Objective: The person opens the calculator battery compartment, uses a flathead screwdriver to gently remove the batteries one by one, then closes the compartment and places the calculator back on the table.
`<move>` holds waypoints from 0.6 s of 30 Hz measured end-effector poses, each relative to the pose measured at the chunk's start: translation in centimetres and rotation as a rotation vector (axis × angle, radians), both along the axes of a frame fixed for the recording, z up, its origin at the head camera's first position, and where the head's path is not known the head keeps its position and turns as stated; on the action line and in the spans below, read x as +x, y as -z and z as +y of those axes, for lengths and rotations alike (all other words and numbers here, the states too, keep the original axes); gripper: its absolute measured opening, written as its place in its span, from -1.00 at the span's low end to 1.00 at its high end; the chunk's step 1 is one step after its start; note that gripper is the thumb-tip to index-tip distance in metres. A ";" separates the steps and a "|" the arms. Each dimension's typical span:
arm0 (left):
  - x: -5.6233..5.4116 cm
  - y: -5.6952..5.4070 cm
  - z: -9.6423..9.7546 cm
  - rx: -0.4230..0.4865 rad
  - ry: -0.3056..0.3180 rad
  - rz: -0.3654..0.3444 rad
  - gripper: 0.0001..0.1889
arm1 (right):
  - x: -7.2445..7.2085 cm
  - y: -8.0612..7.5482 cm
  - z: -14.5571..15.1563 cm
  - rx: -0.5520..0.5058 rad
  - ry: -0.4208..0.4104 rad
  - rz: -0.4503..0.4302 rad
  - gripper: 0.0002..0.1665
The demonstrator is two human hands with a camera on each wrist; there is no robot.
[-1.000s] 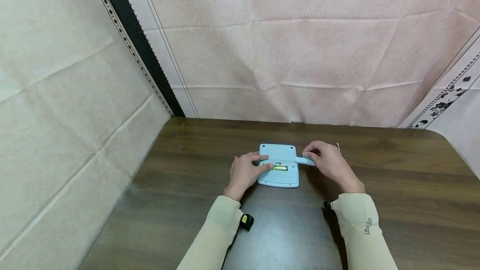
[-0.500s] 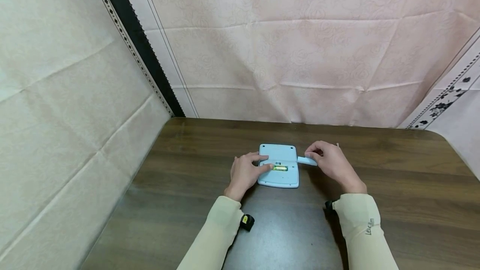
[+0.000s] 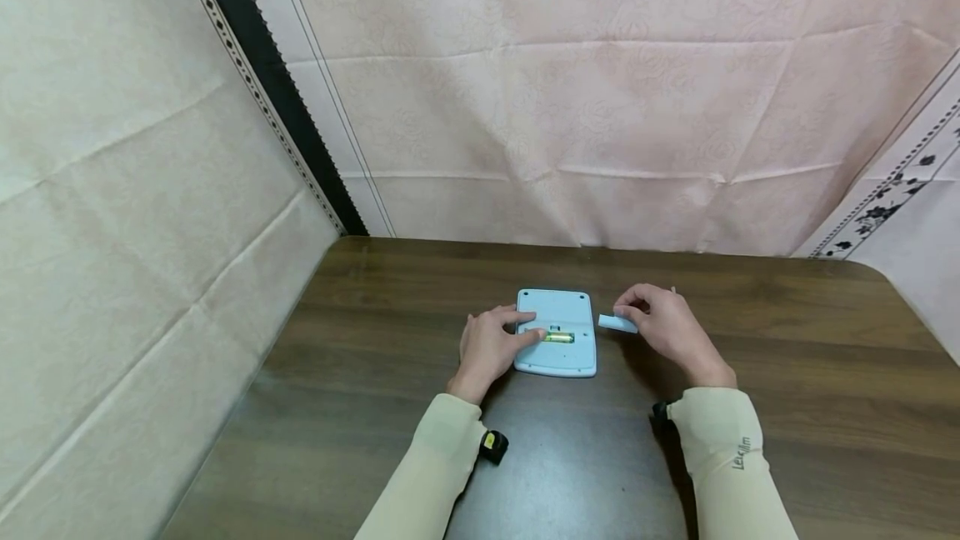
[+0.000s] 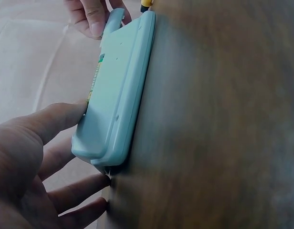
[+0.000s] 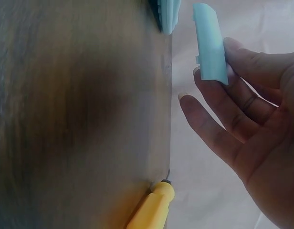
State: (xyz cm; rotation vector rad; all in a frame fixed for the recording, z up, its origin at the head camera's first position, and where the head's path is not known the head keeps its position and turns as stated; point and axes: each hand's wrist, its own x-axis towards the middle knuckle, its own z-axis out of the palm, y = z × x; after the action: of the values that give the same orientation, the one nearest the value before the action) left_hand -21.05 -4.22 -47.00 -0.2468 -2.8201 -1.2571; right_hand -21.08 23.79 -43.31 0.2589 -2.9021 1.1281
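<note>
A light-blue calculator-like device [image 3: 558, 361] lies back up on the table, with its battery slot uncovered. A green-and-gold battery [image 3: 562, 337] sits in the slot. My left hand [image 3: 489, 350] holds the device by its left side, thumb at the battery's left end and index finger across the back. My right hand [image 3: 663, 327] pinches the light-blue battery cover [image 5: 211, 45] between thumb and fingers, just off the device's right edge. Small tabs show along the cover's edge in the right wrist view. A gap separates cover and device.
A yellow-handled tool [image 5: 154, 205] with a thin metal tip lies on the table near my right hand, mostly hidden behind that hand in the head view. The wooden table [image 3: 360, 373] ends at pale cloth walls [image 3: 637, 107] at the back and left.
My right hand has drawn the battery cover a little to the right, so it has come away from the device's edge. The left hand and device have stayed in place.
</note>
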 end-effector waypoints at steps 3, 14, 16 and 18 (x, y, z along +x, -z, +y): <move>0.1 -0.1 0.1 -0.002 0.003 -0.004 -0.65 | 0.0 0.1 0.2 -0.003 -0.005 0.004 -0.89; 0.1 -0.2 0.1 0.001 -0.008 -0.022 -0.64 | -0.5 1.1 0.7 0.039 -0.040 -0.015 -0.91; 0.1 -0.2 0.1 0.004 -0.005 -0.019 -0.64 | -0.6 1.3 0.8 0.049 -0.041 -0.023 -0.91; 0.0 -0.2 0.0 0.011 -0.001 -0.017 -0.64 | -0.6 1.4 0.8 0.054 -0.038 -0.031 -0.91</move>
State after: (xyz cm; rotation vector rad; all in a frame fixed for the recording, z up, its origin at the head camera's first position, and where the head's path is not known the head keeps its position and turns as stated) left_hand -21.03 -4.18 -46.82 -0.2357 -2.8262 -1.2800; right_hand -21.68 24.58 -44.71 0.3020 -2.9701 1.0699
